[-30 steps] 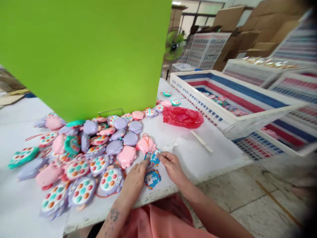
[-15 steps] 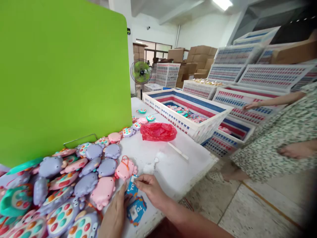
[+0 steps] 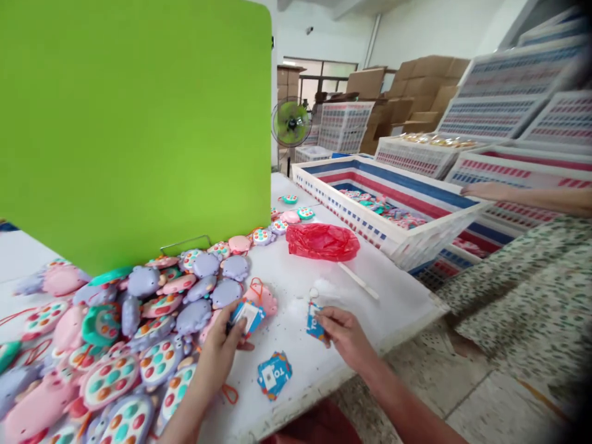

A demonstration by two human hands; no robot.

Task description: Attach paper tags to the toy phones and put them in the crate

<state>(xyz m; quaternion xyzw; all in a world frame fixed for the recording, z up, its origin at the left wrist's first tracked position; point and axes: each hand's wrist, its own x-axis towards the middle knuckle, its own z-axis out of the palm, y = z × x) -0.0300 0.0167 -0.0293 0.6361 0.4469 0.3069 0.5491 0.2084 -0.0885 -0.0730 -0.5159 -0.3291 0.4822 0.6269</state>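
In my left hand [image 3: 221,346] is a blue printed card [image 3: 250,317], held between thumb and fingers beside the toy pile. My right hand [image 3: 345,333] pinches another blue card [image 3: 314,322] over the white tabletop; a thin loop shows above this card. Between and below my hands lies a small stack of blue cards [image 3: 274,375]. A pink animal-shaped pop toy [image 3: 264,299] with an orange cord rests just beyond my left hand. To the left spreads a heap of purple, pink and green pop toys [image 3: 194,316], some showing coloured bubbles.
A red plastic bag [image 3: 322,242] and a white stick [image 3: 359,281] lie farther back on the table. Behind them stands a large white crate [image 3: 393,237] holding toys. A green board [image 3: 139,135] rises at the left. Another person's arm [image 3: 522,196] reaches to that crate's rim.
My hands have moved apart, each with a blue card; the right one went right. The stack stays on the table. The view has turned left, and the other person's arm now reaches the crate.
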